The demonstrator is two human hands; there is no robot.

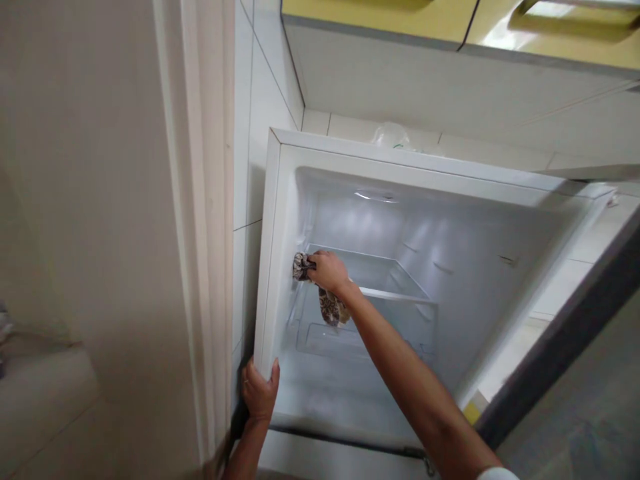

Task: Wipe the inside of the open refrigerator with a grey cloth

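**Wiping the left inner wall of the freezer box**

My right hand (327, 271) is closed around a patterned cloth (320, 290), just left of frame centre, pressing it where the left wall meets the clear shelf (385, 283). A tail of cloth hangs below the wrist. My left hand (260, 393), lower centre-left, grips the left edge of the fridge (273, 220) frame, fingers wrapped round its outer side and thumb on the front face.

I judge the wipe goes best with the cloth bunched flat under the palm, moving in short strokes along the wall seam, and with the loose tail kept from catching the shelf edge. Holding the frame helps to steady the reach.

Hard to read: the wall surface under the cloth is covered by my hand, and glare washes out the back wall. The open door (565, 333) at the right is cut off by the frame edge. A crumpled clear thing on top of the fridge, upper centre, I cannot identify.
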